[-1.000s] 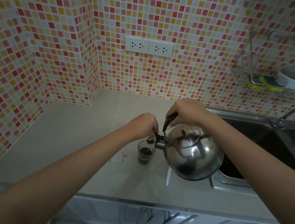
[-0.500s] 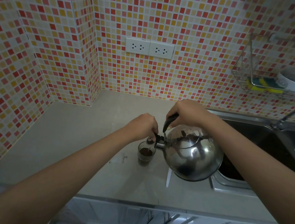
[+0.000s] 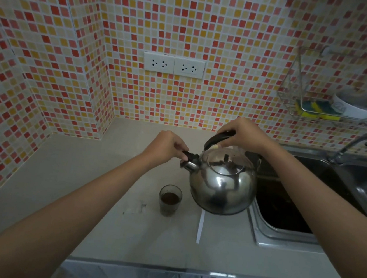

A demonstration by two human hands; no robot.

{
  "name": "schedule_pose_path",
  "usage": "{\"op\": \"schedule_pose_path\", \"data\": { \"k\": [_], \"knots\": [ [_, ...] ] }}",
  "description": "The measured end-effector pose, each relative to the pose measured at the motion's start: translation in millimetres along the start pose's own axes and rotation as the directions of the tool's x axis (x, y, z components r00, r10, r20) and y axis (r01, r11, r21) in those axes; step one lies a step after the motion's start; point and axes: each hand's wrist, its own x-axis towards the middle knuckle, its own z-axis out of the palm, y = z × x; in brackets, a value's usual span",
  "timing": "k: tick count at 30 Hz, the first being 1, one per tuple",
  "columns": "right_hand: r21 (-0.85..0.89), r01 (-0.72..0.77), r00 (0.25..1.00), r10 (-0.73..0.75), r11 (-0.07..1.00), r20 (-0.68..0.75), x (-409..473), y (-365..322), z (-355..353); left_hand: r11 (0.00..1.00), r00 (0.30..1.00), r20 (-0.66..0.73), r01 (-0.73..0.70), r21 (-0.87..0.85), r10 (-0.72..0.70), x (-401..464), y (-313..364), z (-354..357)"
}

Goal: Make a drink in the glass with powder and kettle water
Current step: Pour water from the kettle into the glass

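Observation:
A small clear glass (image 3: 170,200) stands on the pale counter (image 3: 82,173), holding dark brown liquid. A shiny steel kettle (image 3: 223,184) hangs in the air just right of and above the glass, nearly level. My right hand (image 3: 242,133) grips its black top handle. My left hand (image 3: 165,146) pinches the black spout cap at the kettle's left side. The spout sits above and slightly behind the glass, apart from it. No water stream shows.
A steel sink (image 3: 295,211) lies right of the kettle, with a tap (image 3: 355,144) behind it. A wire rack (image 3: 319,104) on the tiled wall holds a sponge and a white bowl. Two sockets (image 3: 173,65) sit on the wall. A white strip (image 3: 200,225) lies by the sink edge.
The kettle has been tipped back toward level and raised away from the glass. Both hands kept their hold, and the glass now stands uncovered below the spout.

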Motion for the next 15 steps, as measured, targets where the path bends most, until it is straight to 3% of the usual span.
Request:
{"op": "schedule_pose_path", "data": {
  "k": [10, 15],
  "knots": [
    [0.209, -0.071, 0.990, 0.095, 0.975, -0.108, 49, 58, 15, 0.996, 0.994, -0.063, 0.089, -0.024, -0.091, 66, 3, 16],
    [0.251, -0.119, 0.986, 0.144, 0.961, -0.085, 81, 92, 31, 0.987, 0.986, -0.041, 0.160, -0.017, -0.161, 100, -1, 33]
  ]
}}
